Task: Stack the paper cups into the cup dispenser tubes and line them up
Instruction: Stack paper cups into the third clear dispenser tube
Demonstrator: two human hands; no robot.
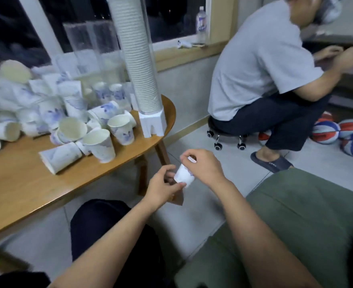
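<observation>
Off the table [46,183] edge, both hands grip a paper cup [184,176] above open floor.

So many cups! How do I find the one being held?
Start at the rounded wooden table heaped with loose white-and-blue paper cups. Look off its right edge, above the grey floor. There the left hand and right hand hold one small white paper cup with blue print, the only cup off the table.

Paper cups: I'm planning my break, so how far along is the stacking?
One tube on the table looks packed with stacked cups. The left hand and right hand hold one cup beside the table. A big pile of loose cups is left, and the clear tubes behind look mostly unfilled.
</observation>
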